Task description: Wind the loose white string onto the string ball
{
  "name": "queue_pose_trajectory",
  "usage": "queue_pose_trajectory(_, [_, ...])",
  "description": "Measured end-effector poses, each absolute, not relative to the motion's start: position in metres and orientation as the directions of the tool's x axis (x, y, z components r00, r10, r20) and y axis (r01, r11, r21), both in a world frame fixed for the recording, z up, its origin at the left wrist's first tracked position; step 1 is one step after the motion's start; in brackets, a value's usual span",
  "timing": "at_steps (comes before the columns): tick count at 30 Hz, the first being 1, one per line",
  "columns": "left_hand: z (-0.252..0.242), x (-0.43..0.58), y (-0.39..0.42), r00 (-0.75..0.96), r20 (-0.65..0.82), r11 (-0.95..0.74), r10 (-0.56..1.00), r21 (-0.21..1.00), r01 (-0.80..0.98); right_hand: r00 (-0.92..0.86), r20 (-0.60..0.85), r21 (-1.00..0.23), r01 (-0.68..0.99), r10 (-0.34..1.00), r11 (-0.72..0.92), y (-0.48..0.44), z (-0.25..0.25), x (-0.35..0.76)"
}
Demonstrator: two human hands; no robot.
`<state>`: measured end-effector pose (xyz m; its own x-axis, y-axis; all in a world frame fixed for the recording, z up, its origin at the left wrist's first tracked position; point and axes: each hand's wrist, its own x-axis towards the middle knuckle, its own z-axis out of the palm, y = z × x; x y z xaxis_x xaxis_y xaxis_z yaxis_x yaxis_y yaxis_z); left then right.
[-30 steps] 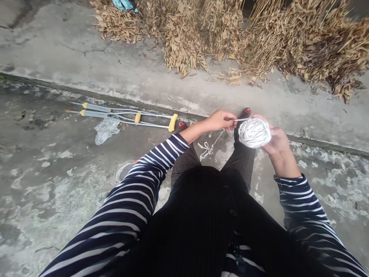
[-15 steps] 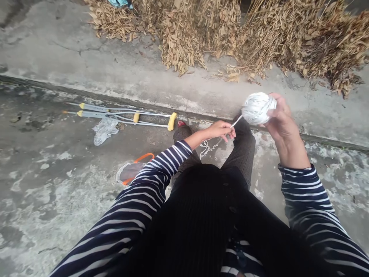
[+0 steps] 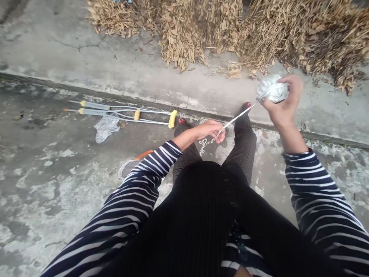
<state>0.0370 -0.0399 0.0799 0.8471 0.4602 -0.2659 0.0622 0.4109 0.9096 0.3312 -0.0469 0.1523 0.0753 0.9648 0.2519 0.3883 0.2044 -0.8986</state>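
Observation:
In my right hand is a ball of white twine, held at arm's length over the concrete step and slightly blurred. A taut white strand runs from the ball down to my left hand, whose fingers are closed around it. Below that hand, a loose crinkled tail of the twine hangs or lies between my legs; I cannot tell which. The two hands are well apart, with the left one above my left knee.
Two crutches with yellow pads lie at left beside a crumpled clear plastic bag. A grey item with an orange edge is partly behind my left sleeve. Dry stalks line the raised concrete ledge.
My right hand has moved up and to the right with the ball. My left hand has shifted left and slightly down, and the strand between them is longer.

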Motion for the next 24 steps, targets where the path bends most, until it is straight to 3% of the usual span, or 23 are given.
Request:
queue_pose_trajectory(3, [0.105,0.038,-0.038,0.894,-0.191,0.436,0.406,0.9,-0.006,-0.021,0.324,-0.76,0.589,0.946,0.274,-0.051,0.122,0.324])
queue_pose_trajectory(7, [0.112,0.039,-0.02,0.886,-0.158,0.444,0.436,0.894,-0.059,-0.193,0.085,-0.573,0.793,0.978,0.206,-0.063,0.096,0.306])
queue_pose_trajectory(9, [0.106,0.038,-0.006,0.848,-0.179,0.427,0.499,0.902,-0.061,-0.313,-0.07,-0.609,0.765,0.947,0.208,-0.069,0.095,0.302])
queue_pose_trajectory(11, [0.096,0.036,0.006,0.813,-0.218,0.406,0.539,0.913,-0.024,-0.454,-0.207,-0.752,0.641,0.866,0.156,-0.077,0.098,0.302])
queue_pose_trajectory(13, [0.087,0.035,0.013,0.804,-0.255,0.394,0.538,0.919,0.029,-0.578,-0.285,-0.894,0.448,0.764,0.005,-0.087,0.103,0.304])
queue_pose_trajectory(16, [0.078,0.036,0.012,0.833,-0.265,0.395,0.486,0.917,0.061,-0.638,-0.283,-0.954,0.107,0.716,-0.281,-0.102,0.108,0.304])
queue_pose_trajectory(19, [0.073,0.041,0.005,0.858,-0.264,0.429,0.441,0.901,0.056,-0.516,-0.269,-0.905,-0.155,0.813,-0.397,-0.111,0.111,0.303])
queue_pose_trajectory(24, [0.069,0.044,-0.001,0.853,-0.243,0.499,0.461,0.866,-0.023,-0.178,-0.211,-0.926,-0.278,0.961,-0.255,-0.101,0.133,0.31])
